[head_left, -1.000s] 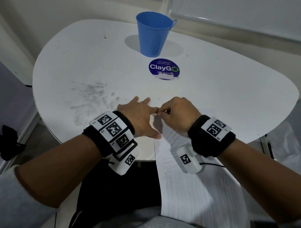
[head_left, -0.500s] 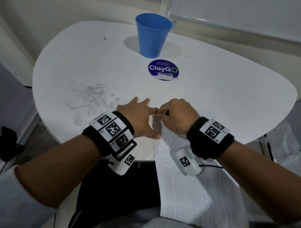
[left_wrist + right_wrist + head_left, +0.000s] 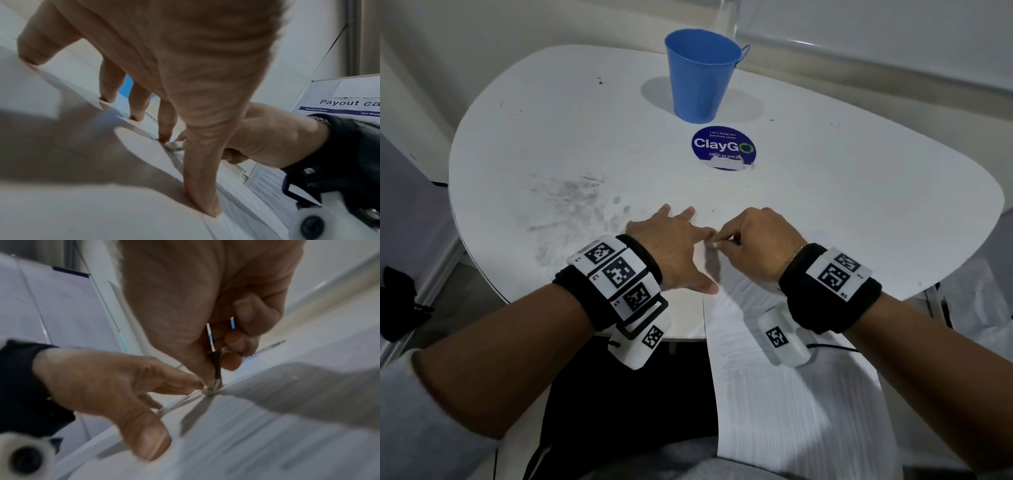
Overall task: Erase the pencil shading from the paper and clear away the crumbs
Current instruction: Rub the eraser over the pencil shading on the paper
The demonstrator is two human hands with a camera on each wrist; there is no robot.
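Barely altered from a moment ago — left hand (image 3: 674,251) still flat, fingers spread, pinning the white printed paper sheet (image 3: 787,387) at the white rounded table's (image 3: 585,137) near edge, right hand (image 3: 751,245) still pinching a small dark-sleeved white eraser (image 3: 214,369) on the sheet's top-left corner.

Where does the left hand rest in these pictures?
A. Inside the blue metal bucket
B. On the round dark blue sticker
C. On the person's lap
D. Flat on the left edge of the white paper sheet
D: the left hand lies with straight, spread fingers pressing the white paper sheet at its left edge, well short of the blue metal bucket.
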